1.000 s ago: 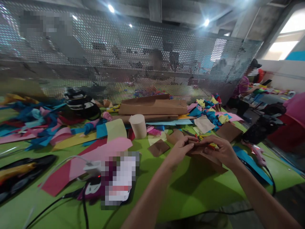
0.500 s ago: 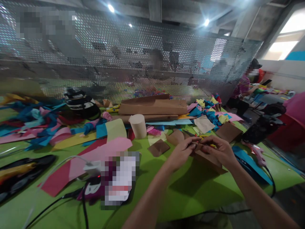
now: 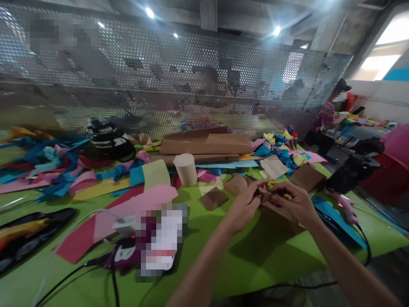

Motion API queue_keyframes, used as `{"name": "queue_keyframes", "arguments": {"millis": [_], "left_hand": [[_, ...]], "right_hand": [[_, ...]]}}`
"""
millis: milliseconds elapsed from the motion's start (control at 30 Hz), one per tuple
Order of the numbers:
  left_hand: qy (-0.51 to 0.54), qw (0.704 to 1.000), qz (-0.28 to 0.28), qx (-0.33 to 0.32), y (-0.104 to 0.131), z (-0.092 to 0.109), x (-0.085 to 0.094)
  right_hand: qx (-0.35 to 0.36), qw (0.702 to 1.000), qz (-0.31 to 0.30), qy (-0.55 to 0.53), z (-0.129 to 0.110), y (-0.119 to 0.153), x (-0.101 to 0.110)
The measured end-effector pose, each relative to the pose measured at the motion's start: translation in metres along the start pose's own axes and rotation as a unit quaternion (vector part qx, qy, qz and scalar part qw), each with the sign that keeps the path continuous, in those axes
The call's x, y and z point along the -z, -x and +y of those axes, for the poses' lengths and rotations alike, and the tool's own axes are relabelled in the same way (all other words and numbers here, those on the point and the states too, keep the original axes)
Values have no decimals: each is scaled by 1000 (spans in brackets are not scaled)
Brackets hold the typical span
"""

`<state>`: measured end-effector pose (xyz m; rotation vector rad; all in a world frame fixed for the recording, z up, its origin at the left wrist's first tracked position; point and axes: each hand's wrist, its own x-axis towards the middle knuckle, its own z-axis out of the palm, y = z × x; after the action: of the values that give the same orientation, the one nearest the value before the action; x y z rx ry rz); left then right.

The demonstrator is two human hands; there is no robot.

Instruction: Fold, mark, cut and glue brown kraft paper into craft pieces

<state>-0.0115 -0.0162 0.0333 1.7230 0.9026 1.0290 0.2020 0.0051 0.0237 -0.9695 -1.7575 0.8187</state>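
Note:
Over the right half of the green table, a piece of brown paper (image 3: 283, 216) is held up with its lower part hanging down. My left hand (image 3: 245, 205) is closed at its upper left edge, fingers bent and partly hidden behind the hand. My right hand (image 3: 293, 204) pinches the same paper from the right, thumb against the near side. Small red bits show at the fingertips; I cannot make out what they are. A brown paper square (image 3: 214, 198) lies left of my hands, and a rounded brown piece (image 3: 236, 184) lies just behind the left one.
A cream paper roll (image 3: 185, 170) stands mid-table before folded brown paper (image 3: 206, 145). Crumpled coloured paper (image 3: 60, 166) covers the left. A phone (image 3: 163, 243), a power strip (image 3: 123, 256) and cables lie front left. A pink glue gun (image 3: 348, 208) rests at right.
My left hand has turned a little at the wrist, with its fingers more curled around the paper. The right hand stays nearly in place, and the paper's lower part has shifted slightly.

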Motion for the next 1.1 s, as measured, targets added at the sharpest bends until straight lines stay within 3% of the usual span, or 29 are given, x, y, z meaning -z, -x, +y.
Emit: {"name": "queue_keyframes", "arguments": {"millis": [633,800,900,1100], "left_hand": [[8,996,90,-22,-3,-17,-9],[-36,991,126,-11,-2,-17,-8],[-69,991,118,-2,-3,-14,-7],[-102,980,151,-82,-7,-16,-3]], "right_hand": [[17,999,8,48,-6,-1,-4],[5,999,-1,39,-3,0,-4],[3,999,-3,37,1,1,-3],[3,999,10,44,4,1,-2]]}}
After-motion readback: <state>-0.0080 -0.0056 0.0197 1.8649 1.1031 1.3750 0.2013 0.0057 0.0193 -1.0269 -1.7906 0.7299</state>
